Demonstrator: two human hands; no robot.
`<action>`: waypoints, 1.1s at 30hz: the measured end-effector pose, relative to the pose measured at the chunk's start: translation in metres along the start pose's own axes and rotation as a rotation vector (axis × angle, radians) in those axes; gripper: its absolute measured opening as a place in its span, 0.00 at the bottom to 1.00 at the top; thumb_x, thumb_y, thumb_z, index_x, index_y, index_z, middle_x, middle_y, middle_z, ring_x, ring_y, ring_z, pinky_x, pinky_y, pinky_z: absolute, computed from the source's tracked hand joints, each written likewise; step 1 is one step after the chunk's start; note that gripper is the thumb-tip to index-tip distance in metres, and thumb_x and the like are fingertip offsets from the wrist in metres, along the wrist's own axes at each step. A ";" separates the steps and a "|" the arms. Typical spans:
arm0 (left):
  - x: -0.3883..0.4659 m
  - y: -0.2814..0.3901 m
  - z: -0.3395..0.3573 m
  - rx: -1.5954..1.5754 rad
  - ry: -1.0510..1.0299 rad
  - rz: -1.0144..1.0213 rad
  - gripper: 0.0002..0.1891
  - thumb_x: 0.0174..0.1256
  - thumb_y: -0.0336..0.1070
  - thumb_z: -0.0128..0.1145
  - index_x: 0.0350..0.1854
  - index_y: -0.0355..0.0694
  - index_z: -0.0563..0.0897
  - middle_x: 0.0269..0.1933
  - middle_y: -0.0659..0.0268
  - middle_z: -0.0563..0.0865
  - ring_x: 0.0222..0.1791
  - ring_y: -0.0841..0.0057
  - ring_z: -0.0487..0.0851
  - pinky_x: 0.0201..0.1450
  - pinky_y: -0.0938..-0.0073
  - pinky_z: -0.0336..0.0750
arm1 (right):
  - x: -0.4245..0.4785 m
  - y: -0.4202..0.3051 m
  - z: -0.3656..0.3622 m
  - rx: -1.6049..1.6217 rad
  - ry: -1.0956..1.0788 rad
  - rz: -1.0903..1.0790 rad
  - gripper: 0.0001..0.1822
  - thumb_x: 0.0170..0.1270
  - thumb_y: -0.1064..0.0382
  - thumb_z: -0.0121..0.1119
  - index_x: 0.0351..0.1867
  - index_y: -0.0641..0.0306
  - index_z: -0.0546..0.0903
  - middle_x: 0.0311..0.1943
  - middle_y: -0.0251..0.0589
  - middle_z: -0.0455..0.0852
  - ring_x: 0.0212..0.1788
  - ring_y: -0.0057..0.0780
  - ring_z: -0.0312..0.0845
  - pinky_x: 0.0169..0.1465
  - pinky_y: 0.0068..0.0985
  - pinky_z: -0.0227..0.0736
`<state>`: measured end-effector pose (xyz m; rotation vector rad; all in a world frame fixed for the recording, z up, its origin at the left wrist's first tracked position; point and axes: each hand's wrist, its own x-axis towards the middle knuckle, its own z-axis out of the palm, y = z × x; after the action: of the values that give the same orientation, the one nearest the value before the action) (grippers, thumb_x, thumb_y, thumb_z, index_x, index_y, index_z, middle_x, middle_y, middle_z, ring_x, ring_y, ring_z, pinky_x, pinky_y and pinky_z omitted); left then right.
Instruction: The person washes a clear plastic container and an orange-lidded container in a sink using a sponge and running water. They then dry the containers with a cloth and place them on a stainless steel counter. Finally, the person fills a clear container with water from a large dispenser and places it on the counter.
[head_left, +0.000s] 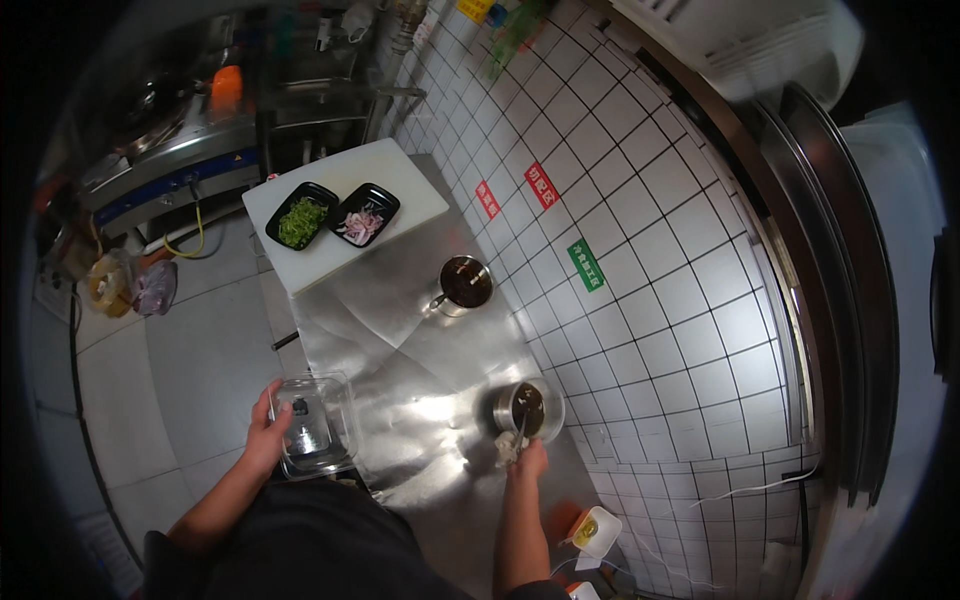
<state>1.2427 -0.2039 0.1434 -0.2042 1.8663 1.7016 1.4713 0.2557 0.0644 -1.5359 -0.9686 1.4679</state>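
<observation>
My left hand (271, 431) grips the side of a clear plastic container (322, 427) at the near left edge of the steel table. My right hand (529, 459) is at a small metal pot (506, 405) holding dark liquid, with a pale cloth or similar crumpled item (506, 448) beside the fingers. A utensil handle seems to lie in that hand, but its shape is unclear. A clear round rim shows around the pot's right side. Farther off stands a second metal pot (466, 283) of dark liquid with a handle or spoon at its edge.
A white cutting board (349, 266) bears black trays of chopped greens (301, 223) and sliced onion (360, 226). A tiled wall (660, 315) runs along the right of the steel table (390, 330). A stove (176, 180) stands far left; a white container (600, 531) is near right.
</observation>
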 end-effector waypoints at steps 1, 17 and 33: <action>0.000 0.000 -0.002 0.009 0.008 0.003 0.29 0.75 0.52 0.56 0.76 0.61 0.66 0.72 0.60 0.62 0.60 0.67 0.71 0.45 0.66 0.78 | 0.004 -0.001 0.020 0.062 -0.025 0.032 0.15 0.67 0.60 0.57 0.43 0.74 0.82 0.38 0.44 0.84 0.38 0.35 0.83 0.39 0.36 0.80; -0.032 0.050 -0.031 -0.044 0.186 -0.078 0.32 0.75 0.61 0.51 0.78 0.65 0.61 0.66 0.63 0.67 0.58 0.66 0.70 0.56 0.54 0.71 | 0.074 0.037 0.157 -0.008 -0.113 -0.055 0.14 0.67 0.56 0.61 0.39 0.69 0.81 0.36 0.39 0.84 0.35 0.31 0.80 0.39 0.32 0.79; 0.051 0.061 0.021 0.000 -0.224 0.010 0.29 0.77 0.54 0.52 0.77 0.60 0.63 0.61 0.65 0.68 0.55 0.72 0.72 0.51 0.63 0.77 | -0.113 0.094 -0.051 -0.289 -0.025 -0.194 0.21 0.58 0.69 0.54 0.56 0.67 0.74 0.49 0.46 0.80 0.48 0.34 0.79 0.53 0.31 0.77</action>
<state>1.1779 -0.1598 0.1690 -0.0031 1.7047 1.6570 1.5182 0.1129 0.0242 -1.5752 -1.3519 1.2546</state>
